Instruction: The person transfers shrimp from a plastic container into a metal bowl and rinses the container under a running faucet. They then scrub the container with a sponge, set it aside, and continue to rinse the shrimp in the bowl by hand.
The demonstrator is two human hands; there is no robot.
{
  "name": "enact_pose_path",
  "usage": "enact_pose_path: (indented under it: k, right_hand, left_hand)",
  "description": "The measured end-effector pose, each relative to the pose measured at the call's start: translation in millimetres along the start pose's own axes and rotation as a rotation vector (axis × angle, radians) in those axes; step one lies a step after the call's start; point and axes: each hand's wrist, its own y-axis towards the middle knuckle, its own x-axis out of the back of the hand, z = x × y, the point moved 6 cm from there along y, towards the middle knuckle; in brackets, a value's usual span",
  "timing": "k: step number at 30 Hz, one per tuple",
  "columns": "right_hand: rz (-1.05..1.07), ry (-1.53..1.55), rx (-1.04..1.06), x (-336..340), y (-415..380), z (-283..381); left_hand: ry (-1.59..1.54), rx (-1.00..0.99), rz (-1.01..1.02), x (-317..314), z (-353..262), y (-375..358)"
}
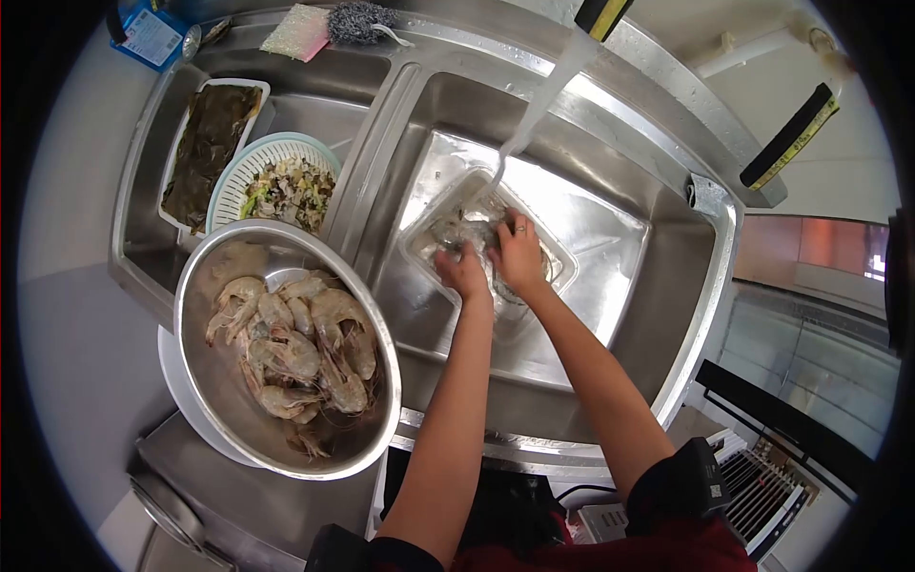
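A clear plastic container sits in the right sink basin, with water running into it from above. Greyish shrimp lie in the water there, partly blurred by splashing. My left hand is at the container's near left side, its fingers curled against a shrimp. Beside it, my right hand reaches over the middle, fingers bent round the same wet grey mass. Fingertips of both hands are partly hidden by water and shrimp. Left of my arms, a steel bowl holds several whole raw shrimp.
In the left basin stand a white tray of dark leafy food and a colander with chopped scraps. A sponge and a steel scourer lie on the back rim. The faucet hangs over the right basin.
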Motion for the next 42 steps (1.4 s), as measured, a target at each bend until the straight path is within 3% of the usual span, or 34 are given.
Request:
enact_pose_path:
  k: [2,3,10,13,15,16,18,19,22,24,26,28,29,31,33,34,36,38,41,42]
  right_hand:
    - [0.017,-0.029,-0.011,3.7,-2.3,-1.4]
    - [0.027,-0.058,-0.021,5.7,-3.5,-1.8]
    - [0.086,0.008,-0.065,10.7,-16.6,-0.4]
    - [0.110,0.010,0.065,15.9,-16.8,4.9]
    - [-0.057,0.221,-0.028,23.8,6.5,-3.2]
    - [-0.057,0.222,-0.028,23.7,16.0,-1.2]
    - [0.086,0.042,-0.169,13.6,33.5,0.4]
    - [0.054,-0.080,-0.182,14.9,38.8,7.5]
    - [0.132,-0.117,-0.257,-2.3,50.8,6.5]
    - [0.186,-0.112,-0.260,-6.6,50.6,2.5]
    - [0.242,-0.112,-0.262,-5.9,45.7,-3.3]
    - [0.062,0.057,-0.175,12.1,34.5,-4.1]
    - [0.065,0.055,-0.175,16.3,26.1,-8.1]
    - [-0.028,0.408,-0.306,28.3,3.3,-26.2]
    - [-0.047,0.450,-0.392,39.2,-25.1,-40.2]
    - [-0.066,0.499,-0.461,43.1,-37.0,-47.4]
    - [-0.071,0.547,-0.495,38.7,-60.4,-56.3]
    - [-0.077,0.601,-0.521,33.6,-66.5,-55.3]
    - [0.075,1.121,-0.533,25.0,-62.2,-19.0]
    - [0.070,1.124,-0.534,29.2,-56.7,-6.4]
  left_hand:
    - [0.074,-0.005,0.037,-14.6,10.4,13.7]
    - [0.274,-0.013,-0.045,-12.2,-3.2,8.1]
    - [0.128,0.134,-0.137,-4.6,-16.5,21.7]
    - [0.265,0.100,-0.199,-4.4,-18.7,19.2]
    - [0.291,-0.124,-0.237,-2.6,-19.7,19.1]
    - [0.292,-0.124,-0.238,-1.3,-18.6,17.6]
    - [0.333,-0.218,-0.229,-1.3,-22.9,15.0]
    - [0.335,-0.219,-0.231,-0.8,-23.9,11.4]
    - [0.376,-0.297,-0.317,3.2,-35.1,1.4]
    - [0.531,-0.336,-0.191,-0.9,-38.1,3.1]
    - [0.506,-0.355,-0.191,0.9,-38.8,5.4]
    - [0.480,-0.367,-0.190,2.6,-34.4,10.7]
    - [0.395,-0.336,-0.115,1.5,-29.3,16.7]
    - [0.310,-0.301,-0.035,3.7,-24.8,23.2]
    - [-0.214,0.157,0.225,-4.6,3.4,24.6]
    - [-0.212,0.160,0.230,1.3,-4.2,17.1]
    - [-0.537,0.495,0.432,7.6,-2.7,-11.9]
    - [-0.612,0.522,0.486,12.1,-1.9,-25.2]
    - [-0.608,0.468,0.565,12.3,-10.1,-40.9]
    - [-0.605,0.466,0.568,11.5,-8.9,-39.4]
